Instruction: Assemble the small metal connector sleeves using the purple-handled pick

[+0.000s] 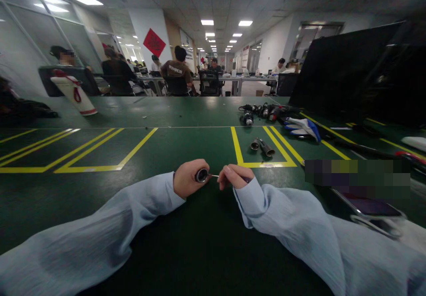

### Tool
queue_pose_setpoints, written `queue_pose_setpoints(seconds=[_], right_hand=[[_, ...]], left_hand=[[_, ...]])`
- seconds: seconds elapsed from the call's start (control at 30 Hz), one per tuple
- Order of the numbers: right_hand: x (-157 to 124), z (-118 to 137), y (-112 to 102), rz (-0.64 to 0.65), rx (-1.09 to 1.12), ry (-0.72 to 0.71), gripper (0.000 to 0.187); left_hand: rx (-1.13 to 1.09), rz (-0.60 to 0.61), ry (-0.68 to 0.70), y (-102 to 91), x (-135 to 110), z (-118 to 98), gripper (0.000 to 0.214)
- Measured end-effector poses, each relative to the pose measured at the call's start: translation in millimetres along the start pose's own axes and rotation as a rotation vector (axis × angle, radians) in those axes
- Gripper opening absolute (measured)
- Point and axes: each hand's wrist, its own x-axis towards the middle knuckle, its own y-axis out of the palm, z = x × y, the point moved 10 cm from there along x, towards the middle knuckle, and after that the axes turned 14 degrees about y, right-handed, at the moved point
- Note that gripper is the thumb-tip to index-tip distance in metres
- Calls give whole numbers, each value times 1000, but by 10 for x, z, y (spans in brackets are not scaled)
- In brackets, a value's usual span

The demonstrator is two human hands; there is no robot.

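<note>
My left hand (188, 178) is closed around a small round metal part (201, 175), its open end facing right. My right hand (234, 176) pinches a thin metal tool (214, 175) whose tip reaches the round part. Both hands rest close together on the green table (186, 145), with pale blue sleeves covering my forearms.
Two small metal cylinders (262, 146) lie inside a yellow-outlined box ahead to the right. Further back are a pile of dark parts (262, 111) and a white-and-blue glove (303, 127). A dark monitor (346, 67) stands at the right. A phone (369, 207) lies near my right arm. People sit at desks far behind.
</note>
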Motion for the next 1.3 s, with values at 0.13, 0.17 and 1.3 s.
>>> queue_pose_setpoints(seconds=[0.13, 0.17, 1.3], right_hand=[[-93, 176, 68, -79, -234, -205, 37], [-110, 206, 81, -93, -272, -244, 37], [72, -339, -41, 2, 224, 290, 39]], left_hand=[[20, 80, 30, 76, -9, -17, 10], [18, 100, 39, 92, -10, -25, 9], [-140, 124, 119, 152, 17, -106, 12]])
